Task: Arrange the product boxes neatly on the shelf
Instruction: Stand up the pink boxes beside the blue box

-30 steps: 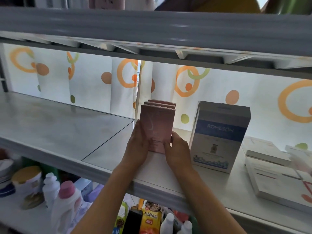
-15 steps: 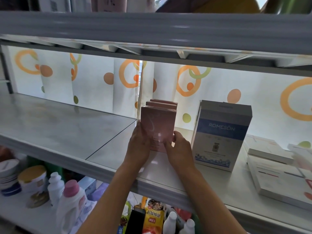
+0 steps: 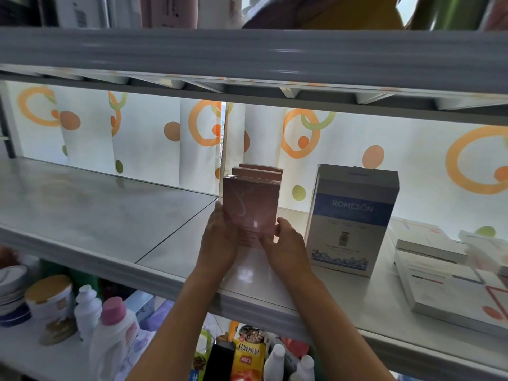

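Three pink boxes stand upright in a row, front to back, on the grey shelf (image 3: 115, 215). The front pink box (image 3: 251, 204) is gripped low down from both sides: my left hand (image 3: 220, 243) on its left edge, my right hand (image 3: 288, 248) on its right edge. The two pink boxes behind (image 3: 258, 171) show only their tops. A taller white and blue box marked ROMESON (image 3: 353, 218) stands upright just right of my right hand. Flat white boxes (image 3: 445, 287) lie stacked at the shelf's right end.
The upper shelf's front edge (image 3: 247, 50) runs low overhead. A curtain with orange circles (image 3: 154, 138) hangs behind the shelf. Below the shelf stand bottles (image 3: 112, 334), tubs (image 3: 49, 295) and snack packets (image 3: 247, 356).
Both hands keep their hold on the front pink box, which stays in line with the two behind. The view has shifted slightly; nothing else moved.
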The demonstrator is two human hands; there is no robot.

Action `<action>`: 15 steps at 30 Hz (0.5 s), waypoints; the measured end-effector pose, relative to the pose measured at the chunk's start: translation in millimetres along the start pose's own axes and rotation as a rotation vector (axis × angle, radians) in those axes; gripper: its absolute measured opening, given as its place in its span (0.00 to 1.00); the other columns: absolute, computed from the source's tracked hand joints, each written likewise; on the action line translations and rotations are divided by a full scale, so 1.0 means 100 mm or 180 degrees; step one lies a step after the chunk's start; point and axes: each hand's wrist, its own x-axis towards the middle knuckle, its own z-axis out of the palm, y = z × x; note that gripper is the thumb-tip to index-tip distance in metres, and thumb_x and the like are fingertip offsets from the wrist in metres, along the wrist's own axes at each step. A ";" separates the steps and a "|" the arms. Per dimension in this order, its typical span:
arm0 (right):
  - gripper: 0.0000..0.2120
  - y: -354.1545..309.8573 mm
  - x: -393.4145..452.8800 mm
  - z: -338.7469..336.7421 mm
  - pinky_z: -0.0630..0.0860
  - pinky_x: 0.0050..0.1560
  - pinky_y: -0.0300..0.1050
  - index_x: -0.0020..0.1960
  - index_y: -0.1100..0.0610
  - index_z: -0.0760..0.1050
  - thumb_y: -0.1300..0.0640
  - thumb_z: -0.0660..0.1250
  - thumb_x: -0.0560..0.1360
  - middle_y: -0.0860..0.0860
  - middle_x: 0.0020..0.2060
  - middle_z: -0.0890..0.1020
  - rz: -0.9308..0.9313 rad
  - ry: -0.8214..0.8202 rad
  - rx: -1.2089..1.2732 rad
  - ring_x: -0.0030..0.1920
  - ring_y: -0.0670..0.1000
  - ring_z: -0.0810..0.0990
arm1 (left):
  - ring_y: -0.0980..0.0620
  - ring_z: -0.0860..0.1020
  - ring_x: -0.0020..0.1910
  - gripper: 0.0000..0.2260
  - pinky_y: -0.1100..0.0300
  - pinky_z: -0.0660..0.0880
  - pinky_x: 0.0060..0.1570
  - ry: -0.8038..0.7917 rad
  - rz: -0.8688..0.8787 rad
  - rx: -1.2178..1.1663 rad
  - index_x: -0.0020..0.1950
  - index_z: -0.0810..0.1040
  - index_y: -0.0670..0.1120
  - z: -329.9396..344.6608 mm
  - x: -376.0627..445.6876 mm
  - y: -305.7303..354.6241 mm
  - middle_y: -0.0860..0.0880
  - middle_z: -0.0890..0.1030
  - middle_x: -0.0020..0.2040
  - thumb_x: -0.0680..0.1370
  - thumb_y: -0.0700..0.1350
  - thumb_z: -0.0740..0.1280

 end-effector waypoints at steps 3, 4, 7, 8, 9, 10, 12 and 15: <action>0.11 -0.01 -0.01 0.00 0.63 0.38 0.23 0.60 0.55 0.75 0.57 0.67 0.78 0.47 0.52 0.81 0.0027 -0.0025 -0.0042 0.45 0.44 0.75 | 0.45 0.77 0.59 0.14 0.64 0.67 0.51 -0.0020 -0.0081 -0.0021 0.68 0.68 0.42 -0.01 -0.02 0.02 0.44 0.77 0.61 0.82 0.42 0.59; 0.11 -0.02 -0.01 0.00 0.64 0.38 0.25 0.60 0.55 0.75 0.57 0.67 0.78 0.48 0.52 0.81 0.0041 -0.0035 -0.0056 0.45 0.44 0.75 | 0.45 0.77 0.59 0.14 0.63 0.68 0.51 -0.0036 -0.0119 -0.0026 0.67 0.68 0.42 -0.01 -0.01 0.01 0.44 0.77 0.61 0.82 0.42 0.59; 0.13 -0.04 -0.03 -0.01 0.65 0.40 0.30 0.62 0.56 0.74 0.56 0.67 0.78 0.49 0.54 0.81 0.0087 -0.0077 -0.0067 0.47 0.45 0.76 | 0.44 0.75 0.62 0.18 0.59 0.71 0.56 -0.0104 -0.0229 0.0032 0.71 0.65 0.42 -0.01 -0.01 -0.01 0.43 0.75 0.65 0.82 0.45 0.59; 0.14 -0.05 -0.05 -0.02 0.65 0.40 0.30 0.63 0.56 0.74 0.55 0.66 0.79 0.49 0.53 0.80 0.0098 -0.0092 -0.0095 0.48 0.46 0.76 | 0.43 0.74 0.65 0.20 0.55 0.72 0.61 -0.0133 -0.0302 0.0041 0.73 0.63 0.42 -0.01 -0.01 0.00 0.43 0.73 0.68 0.82 0.47 0.59; 0.15 -0.05 -0.08 -0.03 0.65 0.39 0.29 0.64 0.57 0.73 0.55 0.66 0.79 0.49 0.53 0.80 0.0109 -0.0120 -0.0147 0.49 0.46 0.76 | 0.43 0.72 0.67 0.23 0.51 0.70 0.65 -0.0153 -0.0422 0.0060 0.75 0.61 0.43 -0.03 -0.03 0.02 0.43 0.71 0.70 0.82 0.48 0.59; 0.15 -0.05 -0.11 -0.04 0.64 0.38 0.27 0.65 0.56 0.72 0.55 0.65 0.79 0.49 0.54 0.79 0.0107 -0.0154 -0.0194 0.49 0.45 0.75 | 0.42 0.70 0.69 0.25 0.49 0.69 0.67 -0.0157 -0.0563 0.0099 0.76 0.59 0.43 -0.04 -0.04 0.03 0.43 0.69 0.72 0.81 0.50 0.60; 0.17 -0.05 -0.19 -0.08 0.63 0.34 0.23 0.67 0.55 0.70 0.55 0.65 0.79 0.50 0.56 0.78 0.0125 -0.0273 -0.0256 0.49 0.44 0.71 | 0.41 0.71 0.68 0.26 0.49 0.69 0.66 -0.0137 -0.0831 0.0278 0.75 0.60 0.40 -0.09 -0.09 0.03 0.41 0.70 0.71 0.80 0.48 0.62; 0.25 -0.04 -0.33 -0.20 0.65 0.48 0.28 0.72 0.55 0.64 0.54 0.67 0.78 0.52 0.67 0.74 0.0205 -0.0539 -0.0406 0.58 0.48 0.74 | 0.39 0.74 0.63 0.22 0.50 0.71 0.61 -0.0033 -0.1041 0.0557 0.69 0.66 0.36 -0.22 -0.26 0.04 0.38 0.74 0.66 0.78 0.43 0.65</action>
